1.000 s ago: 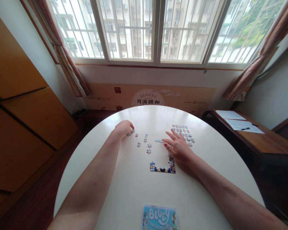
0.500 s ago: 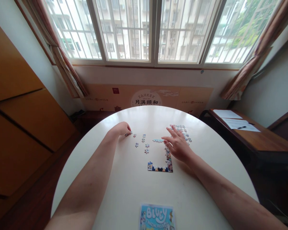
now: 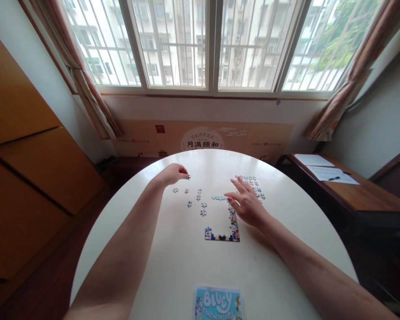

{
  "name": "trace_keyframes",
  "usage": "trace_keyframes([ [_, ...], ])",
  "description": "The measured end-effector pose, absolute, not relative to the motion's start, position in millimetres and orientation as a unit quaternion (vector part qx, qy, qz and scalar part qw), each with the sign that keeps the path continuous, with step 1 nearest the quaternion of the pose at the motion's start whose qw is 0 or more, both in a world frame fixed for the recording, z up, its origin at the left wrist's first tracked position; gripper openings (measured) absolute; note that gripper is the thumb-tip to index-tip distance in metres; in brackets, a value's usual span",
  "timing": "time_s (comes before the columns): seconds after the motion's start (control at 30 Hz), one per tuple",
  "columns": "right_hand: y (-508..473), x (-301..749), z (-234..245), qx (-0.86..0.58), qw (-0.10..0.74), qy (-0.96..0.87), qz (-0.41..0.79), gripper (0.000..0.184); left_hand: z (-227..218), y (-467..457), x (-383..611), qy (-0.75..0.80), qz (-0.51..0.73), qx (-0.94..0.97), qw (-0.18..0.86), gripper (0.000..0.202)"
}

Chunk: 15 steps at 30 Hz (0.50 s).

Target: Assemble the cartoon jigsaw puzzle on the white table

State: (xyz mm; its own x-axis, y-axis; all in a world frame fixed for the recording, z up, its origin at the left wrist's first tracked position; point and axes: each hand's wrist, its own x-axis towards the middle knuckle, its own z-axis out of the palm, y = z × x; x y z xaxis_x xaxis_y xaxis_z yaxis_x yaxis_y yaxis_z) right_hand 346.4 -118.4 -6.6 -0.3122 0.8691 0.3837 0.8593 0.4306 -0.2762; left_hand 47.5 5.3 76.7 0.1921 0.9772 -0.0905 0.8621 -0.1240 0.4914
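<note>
My left hand (image 3: 174, 174) pinches a small jigsaw puzzle piece (image 3: 188, 177) above the far left of the white table. Just below it lies a loose piece (image 3: 175, 190), with several others such as a reddish one (image 3: 186, 191) spread to the right. My right hand (image 3: 248, 202) has its fingers spread and rests by the joined puzzle section (image 3: 234, 222), covering part of its right side. At its fingertips is a pale blue strip of joined pieces (image 3: 219, 198). Beyond the hand, several more pieces (image 3: 253, 181) lie grouped together.
A blue picture card marked "BLUEY" (image 3: 218, 304) lies at the near edge of the round white table (image 3: 173, 266). To the right stands a wooden desk (image 3: 370, 193) with papers (image 3: 331, 174). A barred window and curtains are ahead.
My left hand has moved right and slightly away with a piece in its fingers. A loose piece now shows where that hand was. My right hand has stayed in place.
</note>
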Motion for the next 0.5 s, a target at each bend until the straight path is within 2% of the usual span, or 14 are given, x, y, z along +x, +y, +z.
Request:
trace_keyframes([
  [0.17, -119.5, 341.8, -4.0, -0.532, 0.214, -0.819, 0.02, 0.039, 68.3, -6.7, 86.8, 0.52, 0.082, 0.786, 0.324, 0.023],
  [0.5, -115.7, 337.1, -6.1, -0.532, 0.155, -0.832, 0.029, 0.042, 32.2, -5.9, 116.6, 0.512, 0.041, 0.804, 0.298, 0.023],
])
